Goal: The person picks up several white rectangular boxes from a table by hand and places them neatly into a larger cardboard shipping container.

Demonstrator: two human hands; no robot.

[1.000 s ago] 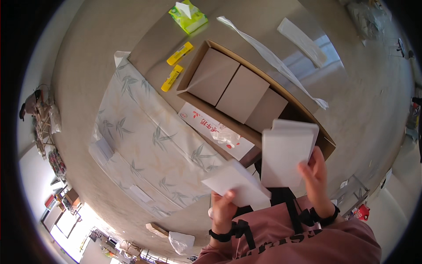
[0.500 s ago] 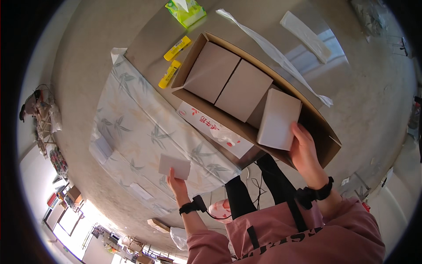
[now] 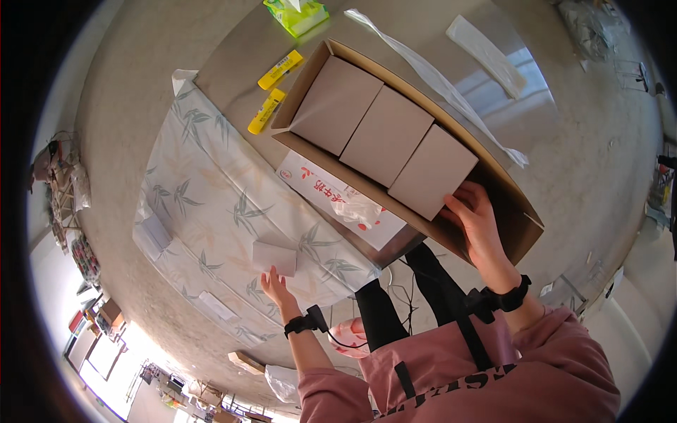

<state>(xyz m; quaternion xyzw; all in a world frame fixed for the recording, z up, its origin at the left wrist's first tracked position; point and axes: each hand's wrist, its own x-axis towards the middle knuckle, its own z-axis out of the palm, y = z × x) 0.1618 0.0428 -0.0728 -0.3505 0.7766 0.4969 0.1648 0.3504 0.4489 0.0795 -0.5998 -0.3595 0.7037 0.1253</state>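
A long brown cardboard carton (image 3: pixel 525 225) holds three pale boxes in a row. The third, a white box (image 3: pixel 433 172), lies beside the other two pale boxes (image 3: pixel 386 134) (image 3: pixel 337 106). My right hand (image 3: pixel 479 225) reaches into the carton's near right end, its fingers at that third box's edge, not wrapped round it. To the left, a small white box (image 3: pixel 275 258) rests on the leaf-patterned cloth (image 3: pixel 233 218). My left hand (image 3: pixel 279 290) is at its near edge with fingers apart. Whether the left fingertips press on it is hard to see.
Two yellow glue sticks (image 3: pixel 281 69) (image 3: pixel 266 111) and a green tissue pack (image 3: pixel 297 17) lie on the metal table (image 3: pixel 233 67). Beyond the carton are a twisted white strip (image 3: pixel 430 70) and a flat white strip (image 3: pixel 486 56). A white printed box (image 3: pixel 338 194) sits beside the carton.
My right hand has lowered the white box into line with the other two in the carton and loosened its grasp. The small white box on the left has been let go onto the cloth.
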